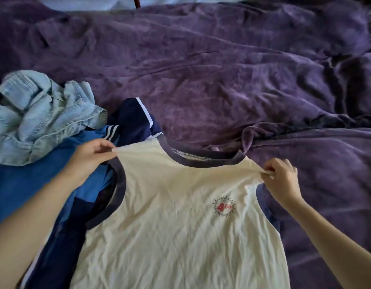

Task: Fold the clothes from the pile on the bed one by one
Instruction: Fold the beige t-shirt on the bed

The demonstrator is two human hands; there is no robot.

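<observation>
Cream sleeveless top point(176, 236) nearest, spread front-up on the bed point(222, 69) at its near edge, hem running out of view below. Navy binding round the neck and both armholes. Small round red-and-dark logo point(223, 206) on the chest, toward the right side. Fabric creased.

Left hand point(92, 152) at the top's left shoulder: fingers point(106, 145) and thumb clamped on a pinch of cream cloth, drawn to a point. Right hand point(281, 178) at the right shoulder: fingers point(271, 171) curled, pinching the cloth there likewise. Cloth taut between the two grips; neckline sags in a curve between them. Cannot tell whether the shoulders are lifted clear of the bed. Both forearms bare, entering from the near corners.

Pile point(61, 147) at the bed's left side, beside and partly under the top's left edge. Pale denim shirt point(40, 113) crumpled, farthest left. Bright blue garment point(24, 180) nearer, under the left forearm. Dark navy garment point(134, 119) with white stripes, touching the top's left shoulder.

Purple bedding point(305, 184) rumpled, with deep folds toward the right side.
</observation>
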